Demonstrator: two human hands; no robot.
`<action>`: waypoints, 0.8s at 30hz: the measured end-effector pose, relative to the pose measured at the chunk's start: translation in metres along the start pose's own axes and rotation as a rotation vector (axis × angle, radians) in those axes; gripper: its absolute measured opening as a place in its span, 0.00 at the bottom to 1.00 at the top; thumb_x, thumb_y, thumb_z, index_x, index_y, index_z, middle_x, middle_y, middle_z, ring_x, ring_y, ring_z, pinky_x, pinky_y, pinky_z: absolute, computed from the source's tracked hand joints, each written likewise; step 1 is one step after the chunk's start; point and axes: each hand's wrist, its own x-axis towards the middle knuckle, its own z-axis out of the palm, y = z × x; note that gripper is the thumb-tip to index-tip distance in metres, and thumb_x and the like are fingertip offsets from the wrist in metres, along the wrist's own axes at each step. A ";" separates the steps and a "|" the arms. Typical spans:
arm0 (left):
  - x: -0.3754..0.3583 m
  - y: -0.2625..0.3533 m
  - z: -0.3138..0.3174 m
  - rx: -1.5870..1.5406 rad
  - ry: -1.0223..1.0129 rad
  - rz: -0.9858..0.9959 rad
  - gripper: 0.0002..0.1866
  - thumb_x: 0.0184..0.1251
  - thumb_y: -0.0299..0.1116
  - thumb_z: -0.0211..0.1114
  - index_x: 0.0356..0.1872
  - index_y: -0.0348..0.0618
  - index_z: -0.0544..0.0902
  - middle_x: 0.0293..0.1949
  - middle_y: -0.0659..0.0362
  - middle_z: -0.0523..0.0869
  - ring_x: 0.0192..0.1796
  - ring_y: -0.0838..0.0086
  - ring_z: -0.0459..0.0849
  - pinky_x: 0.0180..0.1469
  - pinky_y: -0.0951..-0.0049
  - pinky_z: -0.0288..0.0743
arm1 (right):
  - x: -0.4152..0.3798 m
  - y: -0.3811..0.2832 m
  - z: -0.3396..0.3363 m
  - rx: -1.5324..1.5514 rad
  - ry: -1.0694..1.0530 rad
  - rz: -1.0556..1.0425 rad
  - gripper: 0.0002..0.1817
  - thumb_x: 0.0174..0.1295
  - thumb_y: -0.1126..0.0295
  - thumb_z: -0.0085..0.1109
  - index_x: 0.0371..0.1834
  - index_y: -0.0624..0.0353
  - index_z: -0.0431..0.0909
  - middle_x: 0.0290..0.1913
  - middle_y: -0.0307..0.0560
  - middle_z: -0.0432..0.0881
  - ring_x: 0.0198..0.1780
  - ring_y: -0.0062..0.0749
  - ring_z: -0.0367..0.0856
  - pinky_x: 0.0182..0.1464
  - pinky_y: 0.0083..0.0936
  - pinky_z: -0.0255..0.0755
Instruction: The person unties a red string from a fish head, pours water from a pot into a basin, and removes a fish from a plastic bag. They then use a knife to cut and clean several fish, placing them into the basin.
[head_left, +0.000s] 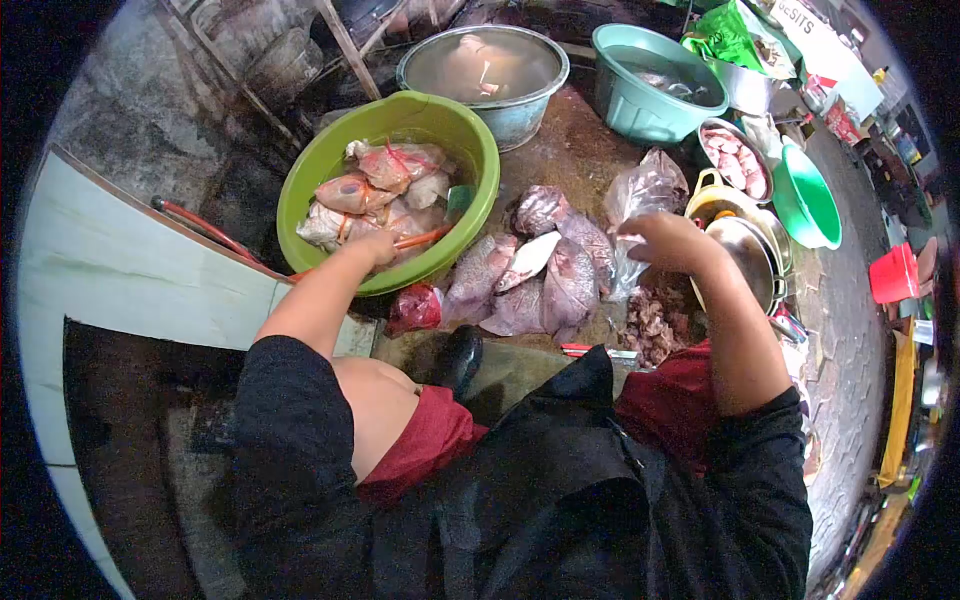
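Fish everywhere here. The left hand (375, 247) rests at the near rim of the round lime-green plastic basin (310, 170), fingers curled on an orange strip (420, 239) among the bagged fish pieces (385, 185) inside. The right hand (668, 240) pinches the crumpled clear plastic bag (645, 195), just right of the pile of whole grey-pink fish (535, 280) on the wet brown ground (570, 150). Beyond sit a steel basin of water (485, 70) and a teal plastic tub (640, 85). Steel pots (750, 250) and a green bowl (810, 200) crowd the right edge; grey paving (850, 330) runs alongside.
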 end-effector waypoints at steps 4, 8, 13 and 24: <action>-0.036 -0.007 -0.042 -0.093 0.002 0.086 0.19 0.58 0.40 0.60 0.50 0.48 0.75 0.38 0.55 0.82 0.38 0.68 0.80 0.40 0.67 0.73 | -0.001 -0.001 -0.005 0.026 0.096 0.059 0.20 0.50 0.66 0.57 0.49 0.55 0.75 0.45 0.55 0.79 0.47 0.49 0.76 0.51 0.38 0.68; -0.081 -0.008 -0.068 -0.337 -0.130 0.107 0.15 0.59 0.34 0.60 0.48 0.48 0.76 0.30 0.60 0.81 0.29 0.78 0.77 0.33 0.74 0.73 | -0.001 0.011 0.002 0.047 0.036 -0.021 0.20 0.50 0.67 0.56 0.49 0.58 0.75 0.46 0.55 0.78 0.49 0.49 0.75 0.53 0.37 0.67; -0.136 -0.001 -0.088 -0.234 -0.176 0.056 0.12 0.57 0.31 0.62 0.43 0.44 0.77 0.33 0.60 0.81 0.34 0.78 0.78 0.38 0.73 0.72 | -0.001 0.009 0.002 0.045 -0.014 -0.058 0.20 0.49 0.68 0.56 0.48 0.60 0.75 0.47 0.54 0.78 0.50 0.47 0.75 0.54 0.35 0.66; -0.176 -0.019 -0.088 -0.199 -0.024 -0.198 0.11 0.45 0.16 0.62 0.33 0.38 0.79 0.27 0.62 0.81 0.28 0.76 0.78 0.32 0.72 0.75 | 0.008 -0.036 0.018 0.066 0.244 -0.140 0.26 0.50 0.68 0.56 0.56 0.55 0.67 0.53 0.54 0.72 0.50 0.51 0.73 0.52 0.40 0.68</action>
